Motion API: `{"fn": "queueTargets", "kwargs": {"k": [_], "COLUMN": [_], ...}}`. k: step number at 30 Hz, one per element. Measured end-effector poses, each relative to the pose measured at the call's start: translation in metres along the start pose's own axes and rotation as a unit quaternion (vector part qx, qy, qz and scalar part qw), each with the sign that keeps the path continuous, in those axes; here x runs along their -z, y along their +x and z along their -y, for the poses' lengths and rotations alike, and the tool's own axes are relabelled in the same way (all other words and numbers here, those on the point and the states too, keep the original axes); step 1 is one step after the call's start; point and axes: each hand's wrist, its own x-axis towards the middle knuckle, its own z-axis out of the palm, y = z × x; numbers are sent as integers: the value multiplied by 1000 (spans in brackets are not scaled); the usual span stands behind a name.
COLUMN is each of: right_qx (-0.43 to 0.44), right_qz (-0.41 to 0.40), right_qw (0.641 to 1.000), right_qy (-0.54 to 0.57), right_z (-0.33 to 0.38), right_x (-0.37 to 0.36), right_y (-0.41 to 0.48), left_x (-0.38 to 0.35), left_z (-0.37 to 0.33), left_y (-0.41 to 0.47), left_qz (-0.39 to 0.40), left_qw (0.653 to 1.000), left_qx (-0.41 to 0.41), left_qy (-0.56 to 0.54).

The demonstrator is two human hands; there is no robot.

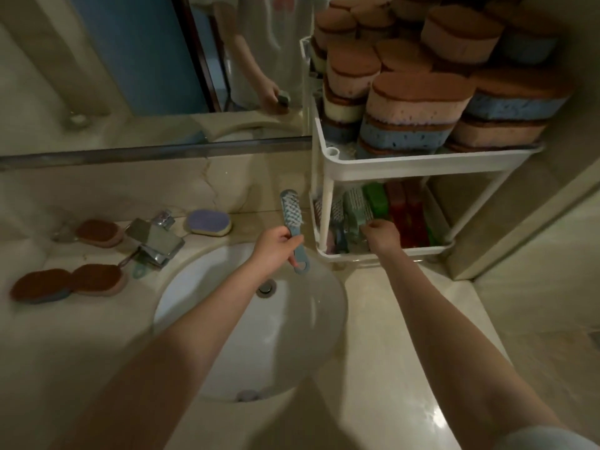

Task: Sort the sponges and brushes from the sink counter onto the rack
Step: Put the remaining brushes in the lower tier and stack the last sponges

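Head view shows this mostly done: the rack (328, 164) has sponges piled up top and brushes packed below. The left hand (274, 251) grips a blue brush (292, 219) over the sink (227, 319), while the right hand (383, 237) is closed among the lower-shelf brushes. Four sponges (209, 222) are left on the counter (373, 336) by the faucet (156, 238). Lower shelf looks tight; the rack post crowds the way in.

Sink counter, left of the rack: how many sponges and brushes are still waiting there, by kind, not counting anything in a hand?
Sponges: 4
Brushes: 1, partly hidden under the faucet
Total: 5
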Motion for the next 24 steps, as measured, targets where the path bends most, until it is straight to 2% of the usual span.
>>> {"fn": "queueTargets", "kwargs": {"k": [2,7,15,24], "right_qx": [-1,-5,33,139], "right_qz": [14,30,28,43], "right_qw": [997,985,969,936], "right_qy": [-72,-168,-243,-320], "right_z": [2,-2,-6,-15], "right_x": [-3,-11,-15,-11], "right_y": [14,30,28,26], "left_x": [1,1,-6,-28], "left_z": [2,13,21,12], "left_y": [-1,-9,-30,-39], "left_qz": [-8,-7,61,96], "left_qw": [1000,1000,997,994], "left_qx": [2,16,25,18], "left_qy": [-6,10,51,57]}}
